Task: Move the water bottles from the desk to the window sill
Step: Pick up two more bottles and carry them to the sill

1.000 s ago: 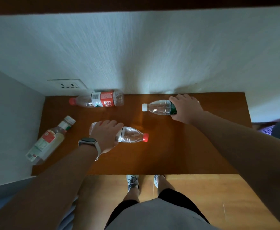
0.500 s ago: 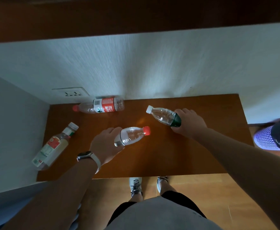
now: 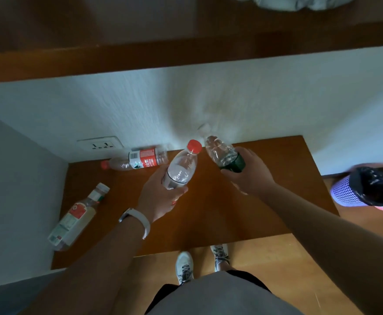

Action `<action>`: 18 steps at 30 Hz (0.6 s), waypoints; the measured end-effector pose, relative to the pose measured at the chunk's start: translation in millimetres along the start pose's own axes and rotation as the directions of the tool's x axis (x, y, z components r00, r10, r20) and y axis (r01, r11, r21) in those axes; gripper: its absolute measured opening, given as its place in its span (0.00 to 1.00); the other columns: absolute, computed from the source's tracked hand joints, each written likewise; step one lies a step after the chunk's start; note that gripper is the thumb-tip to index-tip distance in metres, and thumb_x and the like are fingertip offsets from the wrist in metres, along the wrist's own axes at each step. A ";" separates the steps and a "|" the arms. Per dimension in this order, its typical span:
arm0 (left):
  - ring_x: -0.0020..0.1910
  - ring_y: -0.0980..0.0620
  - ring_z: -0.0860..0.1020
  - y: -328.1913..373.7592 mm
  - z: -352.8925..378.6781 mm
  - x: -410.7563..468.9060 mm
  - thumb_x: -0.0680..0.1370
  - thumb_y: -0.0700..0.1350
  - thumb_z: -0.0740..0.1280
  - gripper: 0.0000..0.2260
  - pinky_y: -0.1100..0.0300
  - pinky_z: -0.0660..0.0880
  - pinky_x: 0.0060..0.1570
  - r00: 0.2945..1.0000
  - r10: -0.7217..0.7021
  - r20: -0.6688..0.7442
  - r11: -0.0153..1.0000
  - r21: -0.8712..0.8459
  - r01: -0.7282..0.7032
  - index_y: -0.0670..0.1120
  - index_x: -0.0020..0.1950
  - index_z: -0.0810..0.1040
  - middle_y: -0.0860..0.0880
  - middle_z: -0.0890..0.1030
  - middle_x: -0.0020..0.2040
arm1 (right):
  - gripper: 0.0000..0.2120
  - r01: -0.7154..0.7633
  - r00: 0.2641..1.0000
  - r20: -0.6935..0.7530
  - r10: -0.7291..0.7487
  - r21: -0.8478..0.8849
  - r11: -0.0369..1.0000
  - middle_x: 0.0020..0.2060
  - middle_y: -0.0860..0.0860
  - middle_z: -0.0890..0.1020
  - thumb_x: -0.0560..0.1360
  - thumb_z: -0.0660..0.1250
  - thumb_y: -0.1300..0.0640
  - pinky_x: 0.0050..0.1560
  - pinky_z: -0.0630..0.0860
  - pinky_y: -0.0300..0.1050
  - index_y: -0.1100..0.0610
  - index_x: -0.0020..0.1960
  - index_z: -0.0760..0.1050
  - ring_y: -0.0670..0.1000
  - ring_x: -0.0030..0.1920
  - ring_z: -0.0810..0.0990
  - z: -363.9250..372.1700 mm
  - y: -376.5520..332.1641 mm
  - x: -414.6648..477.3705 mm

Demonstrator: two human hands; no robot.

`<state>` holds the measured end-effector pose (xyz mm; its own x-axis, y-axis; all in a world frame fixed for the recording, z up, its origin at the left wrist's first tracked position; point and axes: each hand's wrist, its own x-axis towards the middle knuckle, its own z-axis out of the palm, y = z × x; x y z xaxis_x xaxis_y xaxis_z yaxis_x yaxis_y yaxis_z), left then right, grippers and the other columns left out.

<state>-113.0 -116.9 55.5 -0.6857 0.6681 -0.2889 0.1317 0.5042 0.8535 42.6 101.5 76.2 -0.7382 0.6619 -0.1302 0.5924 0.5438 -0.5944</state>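
A: Water bottles are counted at four. Where is each one found?

B: Two are held up off the surface (image 3: pixel 288 178). A clear bottle with a red cap (image 3: pixel 181 169) is taken round its lower body by the left grip (image 3: pixel 158 196), with the cap tilted up toward the wall. A bottle with a dark green label (image 3: pixel 220 151) is clasped at the label by the right grip (image 3: pixel 249 176). Its white cap is pointed at the wall and is blurred.

A: How are the grips set?

B: Both are curled round their bottles. The left thumb is seen on the near side of the clear bottle, and the fingers are wrapped behind it. The two bottles are held just beside each other above the far middle of the surface, necks close. Whether they touch cannot be told.

A: And the other two?

B: Both are laid on their sides on the surface. A red-labelled bottle (image 3: pixel 140 160) is set along the far edge by the wall, below a wall socket (image 3: pixel 99 144), with its red cap turned to the far left corner. A white-capped bottle with a pale label (image 3: pixel 74 219) is laid by the left edge, with its base toward the near left corner.

A: What else is noted?

B: A white band (image 3: pixel 138 220) is worn on the left wrist. A purple mesh bin (image 3: pixel 345 194), lined with a black bag, is seen on the floor past the right edge. Two pale shoes (image 3: pixel 184 267) are seen on the wooden floor at the near edge. A brown wooden ledge (image 3: pixel 186 55) is seen above the white wall.
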 end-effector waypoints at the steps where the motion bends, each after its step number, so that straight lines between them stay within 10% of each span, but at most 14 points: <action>1: 0.58 0.53 0.80 3.6 -2.0 -1.9 0.68 0.51 0.79 0.30 0.57 0.80 0.52 1.000 0.001 0.002 0.999 -0.045 0.000 0.57 0.68 0.72 0.56 0.81 0.59 | 0.31 -0.002 1.000 -0.014 0.003 0.031 1.000 0.58 0.46 0.76 0.69 0.73 0.43 0.56 0.77 0.49 0.50 0.69 0.68 0.49 0.56 0.76 -1.7 -5.9 -4.9; 18: 0.57 0.51 0.81 50.7 -25.2 -47.6 0.69 0.47 0.79 0.28 0.49 0.79 0.56 0.997 0.051 -0.051 0.949 -0.310 -0.064 0.56 0.65 0.74 0.55 0.82 0.58 | 0.26 -0.030 0.977 -0.174 0.123 0.460 0.887 0.50 0.44 0.81 0.69 0.76 0.49 0.48 0.78 0.43 0.50 0.63 0.71 0.43 0.49 0.80 -25.8 -66.3 -76.4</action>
<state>-91.8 -136.9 123.4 -0.7139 0.6640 -0.2223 -0.0526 0.2657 0.9626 68.0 28.1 146.0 -0.5921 0.8034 -0.0620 0.3989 0.2254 -0.8888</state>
